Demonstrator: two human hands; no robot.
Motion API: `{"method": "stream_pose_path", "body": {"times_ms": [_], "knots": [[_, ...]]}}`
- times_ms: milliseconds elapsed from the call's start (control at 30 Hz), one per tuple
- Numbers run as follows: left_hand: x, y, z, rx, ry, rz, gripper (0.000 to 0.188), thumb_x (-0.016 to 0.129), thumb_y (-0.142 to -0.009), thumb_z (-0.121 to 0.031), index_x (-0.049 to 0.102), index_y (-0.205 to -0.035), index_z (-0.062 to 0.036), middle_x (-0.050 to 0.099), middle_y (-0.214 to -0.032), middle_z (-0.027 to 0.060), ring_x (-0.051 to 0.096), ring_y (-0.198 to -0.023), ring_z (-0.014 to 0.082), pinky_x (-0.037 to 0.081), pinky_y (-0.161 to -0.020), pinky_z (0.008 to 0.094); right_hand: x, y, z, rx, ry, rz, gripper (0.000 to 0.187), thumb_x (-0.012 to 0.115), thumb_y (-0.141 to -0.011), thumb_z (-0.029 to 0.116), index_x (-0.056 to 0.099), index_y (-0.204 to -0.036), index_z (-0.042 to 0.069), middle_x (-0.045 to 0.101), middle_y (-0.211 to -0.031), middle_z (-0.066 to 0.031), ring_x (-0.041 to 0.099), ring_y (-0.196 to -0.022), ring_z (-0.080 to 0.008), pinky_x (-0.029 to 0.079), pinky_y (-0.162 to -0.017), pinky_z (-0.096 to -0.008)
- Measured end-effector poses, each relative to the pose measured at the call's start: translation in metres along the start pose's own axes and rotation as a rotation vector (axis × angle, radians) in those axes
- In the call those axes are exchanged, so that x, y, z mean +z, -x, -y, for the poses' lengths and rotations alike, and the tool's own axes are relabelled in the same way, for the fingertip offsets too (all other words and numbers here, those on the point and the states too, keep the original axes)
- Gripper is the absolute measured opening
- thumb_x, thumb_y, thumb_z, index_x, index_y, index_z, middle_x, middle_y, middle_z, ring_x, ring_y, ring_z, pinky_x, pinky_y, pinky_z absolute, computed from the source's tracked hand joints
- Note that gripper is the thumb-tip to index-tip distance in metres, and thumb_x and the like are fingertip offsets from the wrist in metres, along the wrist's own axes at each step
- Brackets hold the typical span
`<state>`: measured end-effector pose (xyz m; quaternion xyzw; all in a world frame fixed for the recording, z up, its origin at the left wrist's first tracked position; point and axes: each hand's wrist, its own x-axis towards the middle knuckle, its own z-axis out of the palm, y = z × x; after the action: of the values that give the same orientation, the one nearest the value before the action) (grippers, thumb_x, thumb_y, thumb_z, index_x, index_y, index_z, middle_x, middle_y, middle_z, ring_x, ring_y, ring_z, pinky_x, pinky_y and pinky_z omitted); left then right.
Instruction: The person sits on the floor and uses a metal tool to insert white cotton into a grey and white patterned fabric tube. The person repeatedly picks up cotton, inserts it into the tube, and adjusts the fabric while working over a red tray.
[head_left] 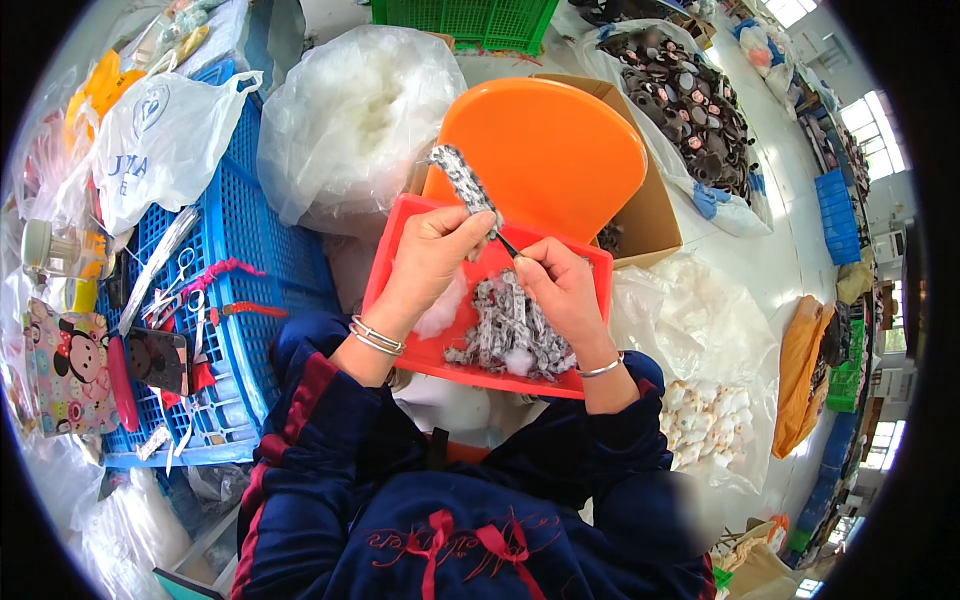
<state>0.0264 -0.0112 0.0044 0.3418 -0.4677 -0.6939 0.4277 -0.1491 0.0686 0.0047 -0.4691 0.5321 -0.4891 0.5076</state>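
Above a red plastic tray (380,285), my left hand (425,262) pinches a slim fuzzy grey-and-black plush tube (462,178) near its lower end. The tube points up and away to the left. My right hand (560,290) is closed on a thin dark stick-like tool (508,246), whose tip meets the tube's lower end by my left fingers; its exact kind is hidden. Inside the tray lie a heap of similar fuzzy plush tubes (510,325) and a tuft of white stuffing (442,308) partly behind my left wrist.
An orange seat (545,150) stands just beyond the tray, beside a cardboard box (650,222). At left, a blue crate (240,195) carries scissors (182,272) and a phone (160,360). Around are a bag of white stuffing (365,105) and a sack of dark plush pieces (690,110).
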Motion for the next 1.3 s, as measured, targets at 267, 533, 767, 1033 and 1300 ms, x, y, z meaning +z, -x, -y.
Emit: {"method": "stream_pose_path", "body": {"times_ms": [267,533,767,1033,1300], "knots": [[-0.003,-0.002,0.006,-0.015,-0.107,0.005,0.022,0.068,-0.091,-0.017,0.066,-0.074,-0.0029,0.059,-0.065,-0.0005,0.052,-0.060,0.0057,0.041,-0.058,0.0208,0.009,-0.007,-0.002,0.029,-0.102,0.036,0.008,0.057,-0.096,0.009,0.057,-0.094,0.002,0.055,-0.075,0.0026,0.046,-0.064,-0.0022,0.038,-0.056,-0.0191],[-0.062,-0.026,-0.029,0.217,0.335,-0.326,0.020,0.064,-0.094,-0.016,0.066,-0.098,0.0040,0.051,-0.067,-0.0018,0.043,-0.060,0.0085,0.039,-0.060,0.0263,0.012,-0.021,-0.030,0.131,0.252,-0.016,0.046,0.076,-0.083,0.035,0.057,-0.104,-0.001,0.062,-0.086,-0.0054,0.059,-0.076,-0.0152,0.049,-0.071,-0.0292],[-0.066,-0.028,-0.030,0.182,0.256,-0.287,0.016,0.065,-0.094,-0.017,0.067,-0.094,-0.0014,0.053,-0.068,-0.0013,0.047,-0.062,0.0083,0.041,-0.060,0.0251,0.082,-0.045,-0.105,-0.052,0.864,0.031,0.055,0.074,-0.076,0.033,0.058,-0.116,-0.001,0.066,-0.101,-0.0252,0.065,-0.097,-0.0397,0.051,-0.083,-0.0453],[-0.064,-0.024,-0.027,0.096,0.183,-0.284,0.015,0.065,-0.093,-0.018,0.068,-0.092,-0.0038,0.057,-0.072,-0.0021,0.049,-0.065,0.0065,0.042,-0.062,0.0219,0.026,-0.046,-0.046,0.166,0.228,0.140,0.028,0.060,-0.082,0.008,0.064,-0.106,-0.003,0.067,-0.088,-0.0053,0.061,-0.083,-0.0107,0.050,-0.074,-0.0286],[-0.040,-0.012,-0.016,-0.057,0.067,0.235,0.025,0.056,-0.097,-0.016,0.067,-0.108,0.0033,0.064,-0.120,0.0102,0.059,-0.102,0.0133,0.047,-0.092,0.0294,-0.001,-0.020,-0.022,0.050,-0.255,0.060,0.042,0.062,-0.087,0.001,0.056,-0.129,-0.002,0.063,-0.118,-0.0059,0.061,-0.104,-0.0126,0.050,-0.090,-0.0292]]}}
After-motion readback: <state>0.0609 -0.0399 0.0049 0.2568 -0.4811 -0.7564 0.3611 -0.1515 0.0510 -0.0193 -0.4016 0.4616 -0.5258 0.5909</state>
